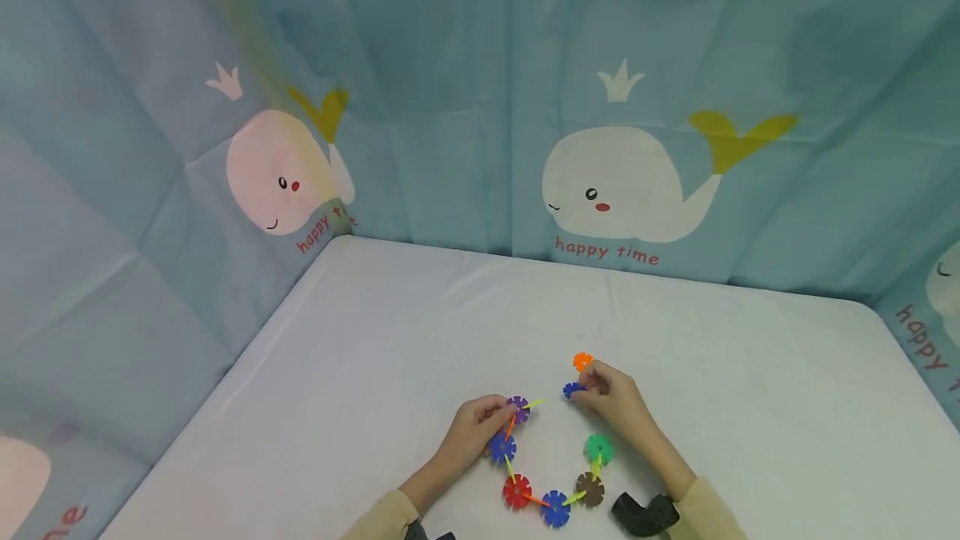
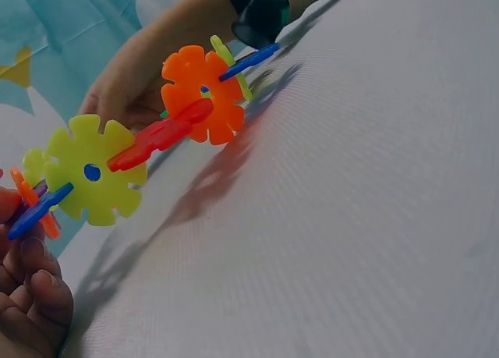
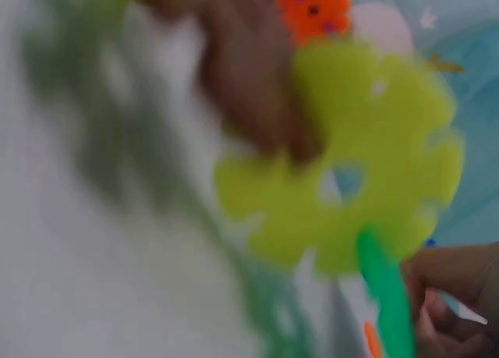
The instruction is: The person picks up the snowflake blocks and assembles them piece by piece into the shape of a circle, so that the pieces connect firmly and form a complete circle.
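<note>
Notched plastic flower discs, slotted into one another, form a curved chain [image 1: 555, 508] on the white table. My left hand [image 1: 476, 426] pinches its left end by the purple disc [image 1: 517, 409], where a yellow disc [image 1: 534, 403] sticks out edge-on. In the left wrist view, a blue disc [image 2: 40, 210] lies by the left fingers. Farther right, my right hand [image 1: 613, 400] pinches a separate blue disc [image 1: 573, 390] between thumb and finger. An orange disc [image 1: 582, 362] shows just beyond those fingertips. The chain's other end is a green disc [image 1: 599, 448], slotted into a yellow disc [image 3: 390, 147].
Red [image 1: 517, 492] and brown [image 1: 590, 490] discs belong to the near curve of the chain. Black wrist gear [image 1: 645, 515] sits at the right sleeve, close to the brown disc. A blue curtain [image 1: 465, 107] with printed whales surrounds the white table [image 1: 420, 315].
</note>
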Demonstrator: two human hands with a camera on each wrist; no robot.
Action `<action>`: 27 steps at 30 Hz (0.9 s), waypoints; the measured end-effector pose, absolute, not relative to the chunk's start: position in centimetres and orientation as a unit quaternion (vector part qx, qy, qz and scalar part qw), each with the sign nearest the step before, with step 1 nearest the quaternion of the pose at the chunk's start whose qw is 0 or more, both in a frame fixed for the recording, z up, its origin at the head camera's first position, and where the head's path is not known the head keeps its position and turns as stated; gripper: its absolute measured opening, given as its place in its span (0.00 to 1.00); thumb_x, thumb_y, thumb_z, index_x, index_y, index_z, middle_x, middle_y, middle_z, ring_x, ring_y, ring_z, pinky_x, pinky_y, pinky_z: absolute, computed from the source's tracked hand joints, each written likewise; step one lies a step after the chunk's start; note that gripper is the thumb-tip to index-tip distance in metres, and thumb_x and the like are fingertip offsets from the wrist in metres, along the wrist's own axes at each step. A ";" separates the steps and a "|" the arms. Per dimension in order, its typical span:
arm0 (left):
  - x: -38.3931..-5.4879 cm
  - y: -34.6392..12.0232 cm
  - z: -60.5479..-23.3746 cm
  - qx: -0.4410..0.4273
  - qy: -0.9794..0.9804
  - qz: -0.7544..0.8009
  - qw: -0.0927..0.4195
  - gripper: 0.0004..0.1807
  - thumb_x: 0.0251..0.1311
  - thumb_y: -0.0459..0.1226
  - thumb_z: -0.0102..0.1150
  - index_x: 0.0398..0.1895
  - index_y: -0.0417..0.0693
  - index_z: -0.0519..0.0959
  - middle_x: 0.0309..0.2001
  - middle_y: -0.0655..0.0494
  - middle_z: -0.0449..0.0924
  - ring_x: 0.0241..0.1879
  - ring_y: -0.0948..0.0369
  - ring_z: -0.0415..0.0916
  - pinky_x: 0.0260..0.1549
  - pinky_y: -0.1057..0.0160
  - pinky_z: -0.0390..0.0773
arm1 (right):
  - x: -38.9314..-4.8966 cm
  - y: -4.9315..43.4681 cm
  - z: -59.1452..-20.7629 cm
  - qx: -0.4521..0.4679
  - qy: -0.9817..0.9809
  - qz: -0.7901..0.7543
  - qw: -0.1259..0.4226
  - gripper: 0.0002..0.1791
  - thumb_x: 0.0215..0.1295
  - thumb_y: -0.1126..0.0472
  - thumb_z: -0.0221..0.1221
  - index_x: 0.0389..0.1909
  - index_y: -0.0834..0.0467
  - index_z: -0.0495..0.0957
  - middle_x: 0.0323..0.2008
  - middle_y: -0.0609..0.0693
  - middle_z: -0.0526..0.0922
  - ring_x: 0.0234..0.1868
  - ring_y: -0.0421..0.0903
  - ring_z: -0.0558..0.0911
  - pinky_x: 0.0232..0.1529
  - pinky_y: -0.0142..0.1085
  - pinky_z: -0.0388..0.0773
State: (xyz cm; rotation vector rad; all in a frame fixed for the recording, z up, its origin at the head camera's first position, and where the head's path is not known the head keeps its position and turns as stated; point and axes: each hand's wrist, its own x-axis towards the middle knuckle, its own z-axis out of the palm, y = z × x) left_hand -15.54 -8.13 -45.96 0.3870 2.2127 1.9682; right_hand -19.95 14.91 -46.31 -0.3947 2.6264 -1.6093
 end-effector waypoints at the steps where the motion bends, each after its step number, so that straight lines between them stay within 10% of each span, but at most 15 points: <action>1: -15.5 -8.1 -46.0 0.131 0.739 0.657 0.077 0.09 0.61 0.32 0.51 0.32 0.31 0.76 0.15 0.57 0.64 0.10 0.67 0.57 0.09 0.74 0.60 | -19.7 14.8 -45.9 -0.137 0.818 -0.557 0.040 0.08 0.51 0.72 0.61 0.29 0.66 0.70 0.22 0.53 0.73 0.20 0.43 0.72 0.23 0.32 0.72; 6: -15.7 -8.1 -46.2 0.142 0.740 0.653 0.073 0.09 0.62 0.33 0.51 0.31 0.33 0.76 0.16 0.57 0.64 0.10 0.67 0.57 0.10 0.73 0.61 | -19.4 14.4 -45.7 -0.164 0.726 -0.657 0.120 0.11 0.58 0.71 0.56 0.38 0.73 0.68 0.27 0.61 0.74 0.23 0.46 0.78 0.26 0.37 0.76; 27: -15.6 -8.5 -46.2 0.192 0.741 0.638 0.082 0.11 0.63 0.32 0.48 0.27 0.31 0.74 0.18 0.60 0.62 0.17 0.70 0.58 0.18 0.73 0.60 | -19.1 14.1 -47.1 -0.187 0.705 -0.666 0.157 0.11 0.59 0.66 0.57 0.33 0.73 0.72 0.21 0.54 0.78 0.19 0.41 0.75 0.23 0.31 0.74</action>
